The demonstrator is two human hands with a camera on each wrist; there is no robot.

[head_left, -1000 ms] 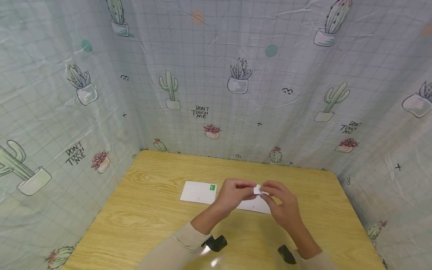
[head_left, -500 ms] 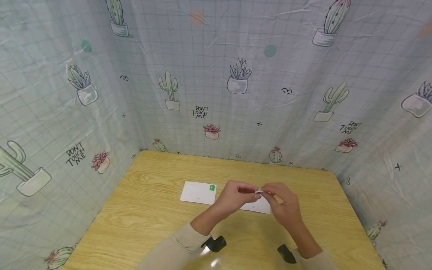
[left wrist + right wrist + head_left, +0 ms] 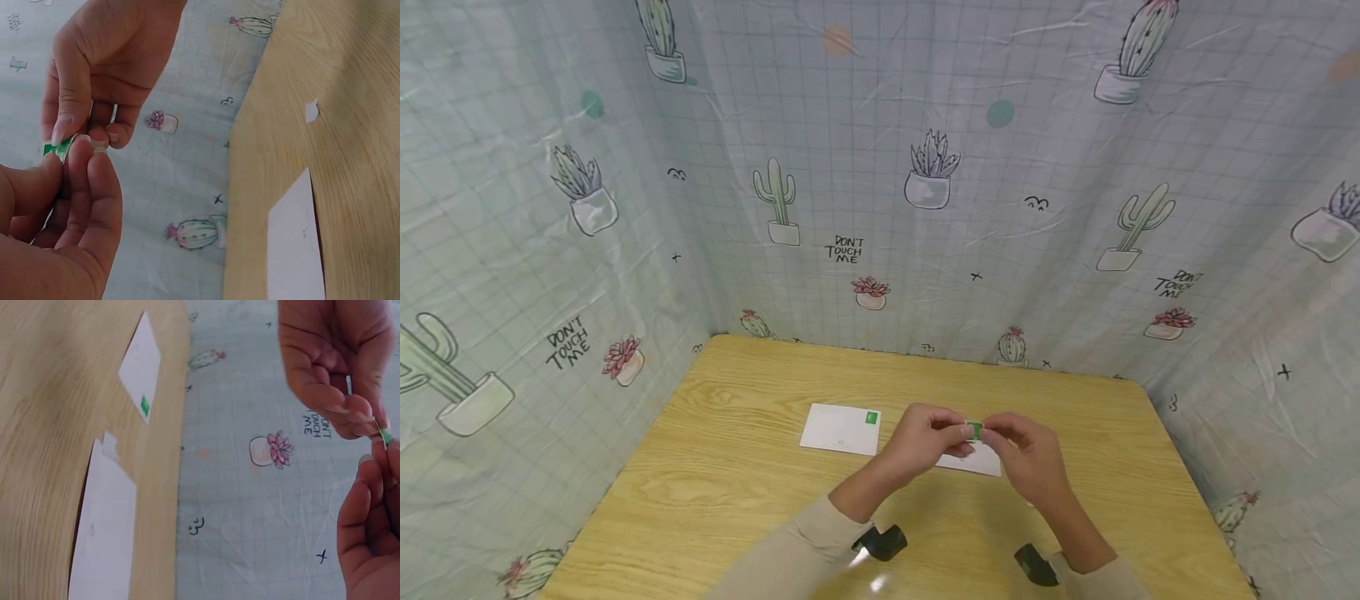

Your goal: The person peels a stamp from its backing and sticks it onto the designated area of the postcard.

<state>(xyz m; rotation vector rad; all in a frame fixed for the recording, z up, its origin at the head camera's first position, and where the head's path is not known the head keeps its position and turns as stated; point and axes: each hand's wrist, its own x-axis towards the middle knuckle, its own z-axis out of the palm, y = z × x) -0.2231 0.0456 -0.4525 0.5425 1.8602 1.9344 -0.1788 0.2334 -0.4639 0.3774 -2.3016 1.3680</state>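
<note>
A small green postage stamp (image 3: 974, 429) is held up between both hands, green face showing in the head view. My left hand (image 3: 921, 437) pinches its left side between thumb and fingers. The thumb and fingers of my right hand (image 3: 1026, 458) pinch the other side. In the left wrist view the stamp (image 3: 59, 149) is partly covered by the thumbs. Below the hands lies a white envelope (image 3: 973, 458), its upper part hidden by them. Another white envelope (image 3: 838, 429) lies to the left, with a green stamp (image 3: 871, 417) at its upper right corner.
A small white paper scrap (image 3: 312, 111) lies on the wooden table (image 3: 737, 500) near my right wrist. Another scrap (image 3: 110, 445) lies at the right envelope's left end. A cactus-print curtain (image 3: 880, 208) surrounds the table's back and sides.
The piece between my hands has turned over: its white side showed before, its green face shows now. A paper scrap now shows beside my right wrist. Both hands stay almost in place.
</note>
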